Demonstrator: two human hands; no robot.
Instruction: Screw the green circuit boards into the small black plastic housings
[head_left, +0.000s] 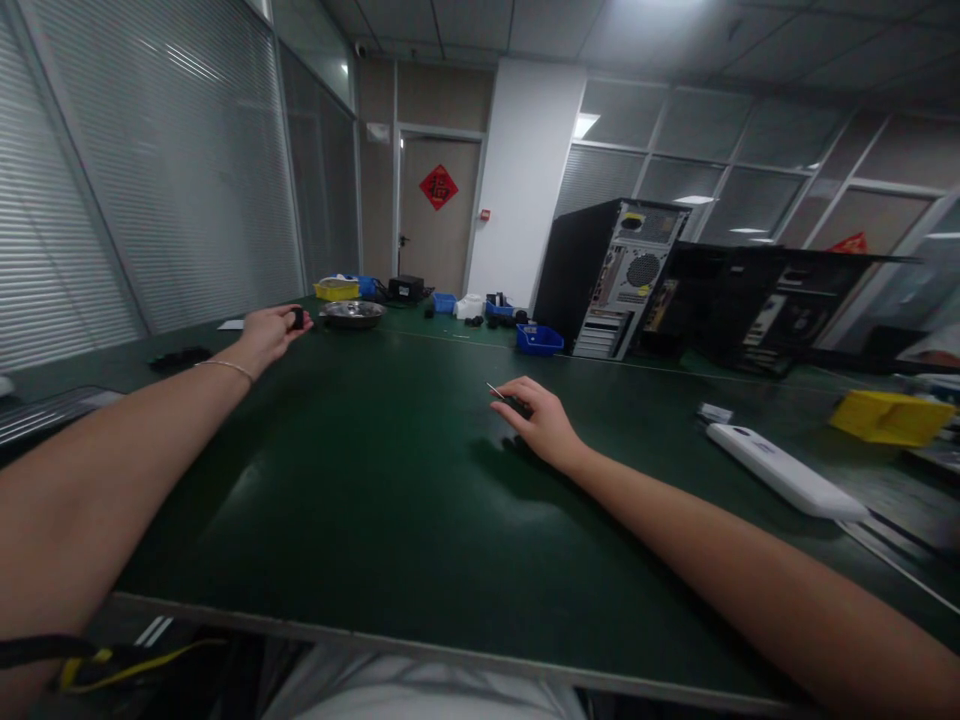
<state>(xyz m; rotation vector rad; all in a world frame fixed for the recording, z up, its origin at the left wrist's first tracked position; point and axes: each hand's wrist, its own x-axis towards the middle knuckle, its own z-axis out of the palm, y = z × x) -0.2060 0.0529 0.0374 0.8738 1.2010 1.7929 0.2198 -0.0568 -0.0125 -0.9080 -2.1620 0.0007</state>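
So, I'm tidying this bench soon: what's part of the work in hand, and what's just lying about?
Likely in use:
small black item in the left hand
thin item in the right hand
perhaps the metal bowl

Seemingly idle:
white oblong device
computer tower
nearest blue bin

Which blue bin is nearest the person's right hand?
The blue bin beside the tall computer tower: it sits closer to the right hand than the other blue bins, which stand farther back.
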